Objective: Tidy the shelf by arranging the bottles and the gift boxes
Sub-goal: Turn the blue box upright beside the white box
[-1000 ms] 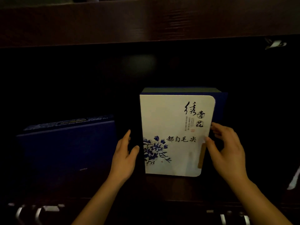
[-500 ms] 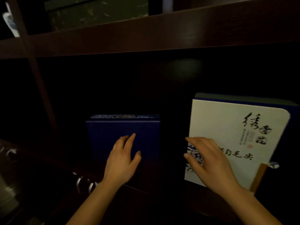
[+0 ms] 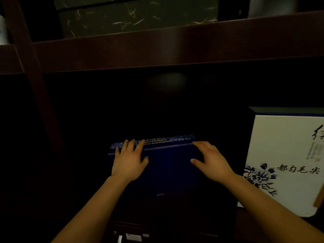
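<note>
A dark blue gift box (image 3: 171,172) stands upright in the dim shelf bay, its patterned top edge catching a little light. My left hand (image 3: 128,159) is on its upper left corner, fingers laid over the top edge and thumb on the front face. My right hand (image 3: 211,161) holds the upper right corner, fingers curled round the side and thumb on the front. To the right stands a white gift box (image 3: 287,153) with blue flowers and black calligraphy, cut off by the frame edge. Neither hand touches it.
The shelf board above (image 3: 175,48) runs close over the bay. A green speckled box (image 3: 136,16) and a pale cylinder (image 3: 271,6) sit on that upper shelf. A wooden upright (image 3: 35,71) bounds the bay on the left. Small metal fittings (image 3: 131,236) show below.
My view has swung left from the white box to the blue one. My right hand left the white box, and both hands moved onto the blue box's top corners.
</note>
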